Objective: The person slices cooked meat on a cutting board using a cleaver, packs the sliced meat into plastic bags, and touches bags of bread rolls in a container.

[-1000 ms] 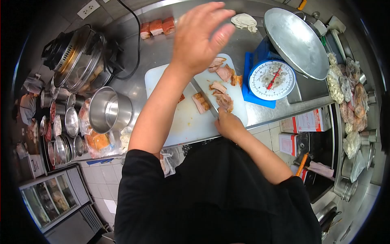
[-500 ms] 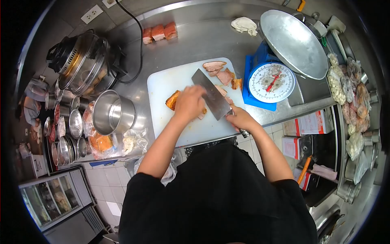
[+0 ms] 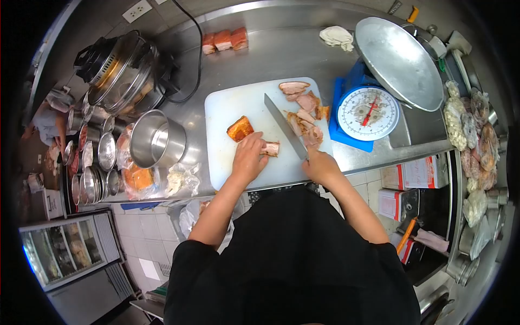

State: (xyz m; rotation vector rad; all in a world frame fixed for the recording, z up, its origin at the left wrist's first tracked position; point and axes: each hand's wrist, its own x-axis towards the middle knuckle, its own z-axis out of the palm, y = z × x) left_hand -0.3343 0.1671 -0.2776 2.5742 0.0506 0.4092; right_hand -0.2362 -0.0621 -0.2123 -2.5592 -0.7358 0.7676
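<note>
My right hand (image 3: 323, 169) is wrapped round the handle of a cleaver (image 3: 285, 128), whose blade stands edge-down over the white cutting board (image 3: 221, 111). My left hand (image 3: 248, 159) has its fingers curled on a small piece of roast pork (image 3: 270, 149), holding it to the board. Just beyond those fingers lies a larger browned chunk of pork belly (image 3: 239, 129). Right of the blade, several cut pork slices (image 3: 307, 130) are spread along the board's edge, with more slices (image 3: 294, 88) at its far corner.
A blue dial scale (image 3: 368, 114) with a metal pan (image 3: 398, 62) stands right of the board. On the left are a steel pot (image 3: 157, 138) and a glass-bowl oven (image 3: 127, 76). Raw pork blocks (image 3: 223, 40) and a white cloth (image 3: 337, 37) lie behind.
The cleaver has moved right and turned from lying flat to edge-down, beside the slices. My left hand has come down and nearer my body onto the small pork piece.
</note>
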